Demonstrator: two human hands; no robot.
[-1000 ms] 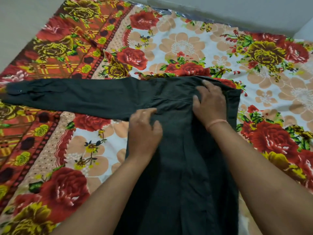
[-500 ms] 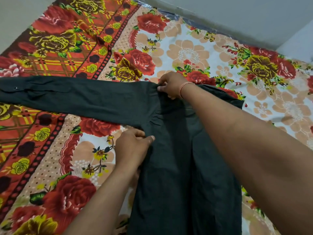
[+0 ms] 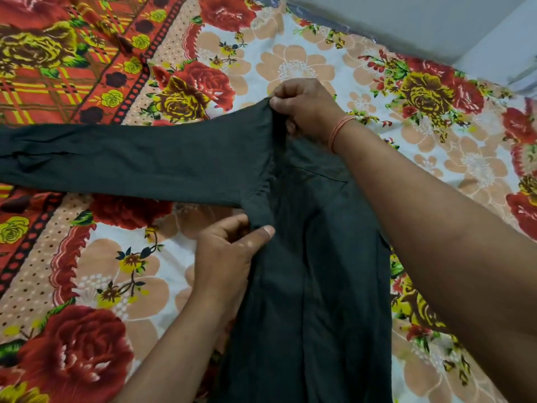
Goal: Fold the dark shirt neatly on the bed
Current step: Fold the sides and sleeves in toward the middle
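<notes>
while the right hand point(image 3: 305, 107) pinches the shoulder seam and the left hand point(image 3: 229, 254) pinches the armpit, the dark shirt point(image 3: 313, 286) awaits its sleeve point(image 3: 130, 167) being folded across the body.

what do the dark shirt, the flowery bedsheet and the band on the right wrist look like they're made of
Dark shirt: thin matte woven cloth, probably cotton; it creases softly where pinched.
Bedsheet: printed fabric, flat finish, likely cotton or a blend.
Wrist band: looks like wound orange thread; too small to be sure.
</notes>
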